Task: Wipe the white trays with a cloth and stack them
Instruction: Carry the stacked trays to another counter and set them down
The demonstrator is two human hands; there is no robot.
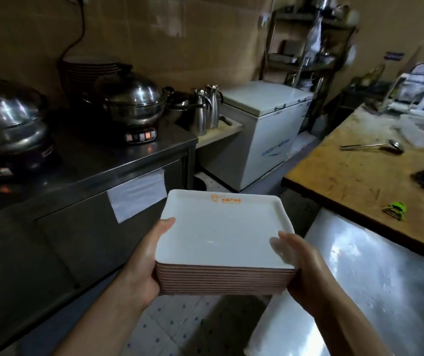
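Head view: left hand (144, 263) and right hand (306, 268) grip stacked trays (221, 242).

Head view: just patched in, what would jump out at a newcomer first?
The stack of white trays in the centre, carried in mid-air over the aisle, with the left hand and right hand gripping its two sides. Next, the steel lidded pots on the dark counter at left, and the ladle on the wooden table at right.
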